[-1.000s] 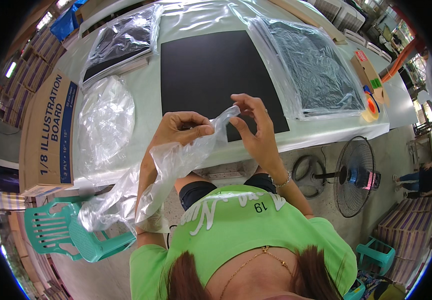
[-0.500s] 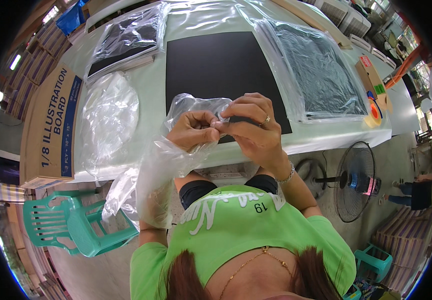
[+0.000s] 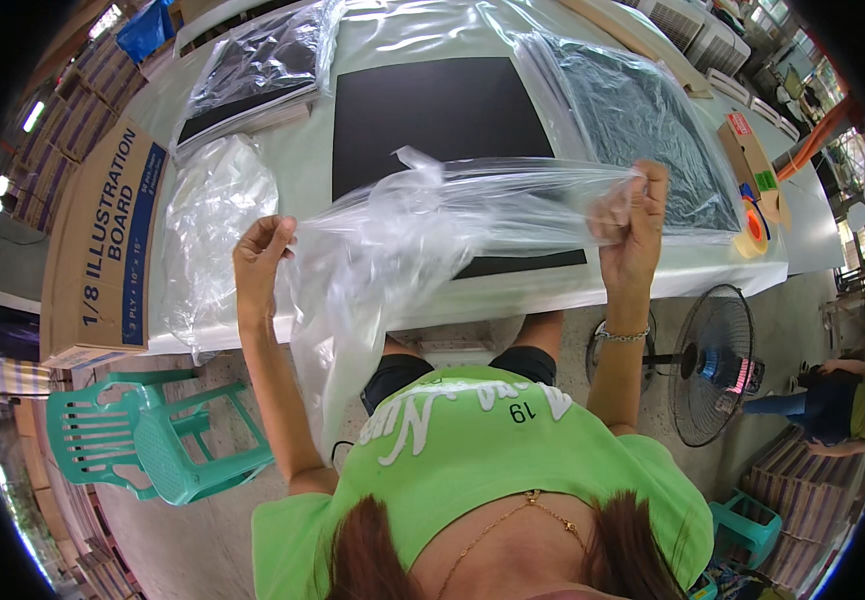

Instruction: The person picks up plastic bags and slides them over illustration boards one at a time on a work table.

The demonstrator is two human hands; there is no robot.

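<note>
The left hand [image 3: 259, 255] and right hand [image 3: 635, 225], spread to either side of the black board [image 3: 433, 110], pinch clear plastic film [image 3: 393, 235], apparently keeping its upper edge taut.

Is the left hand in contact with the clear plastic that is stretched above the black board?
Touching. The head view shows the left hand pinching the clear plastic at the left end of its stretched part.

the clear film [image 3: 418, 215] at the centre is glossy, crinkled plastic; the black board [image 3: 438, 110] at twelve o'clock looks smooth and matt. shiny plastic wraps the stack [image 3: 643, 140] at two, dull cardboard forms the carton [image 3: 103, 250] at nine, the chair [image 3: 168, 460] at eight is smooth plastic.
</note>
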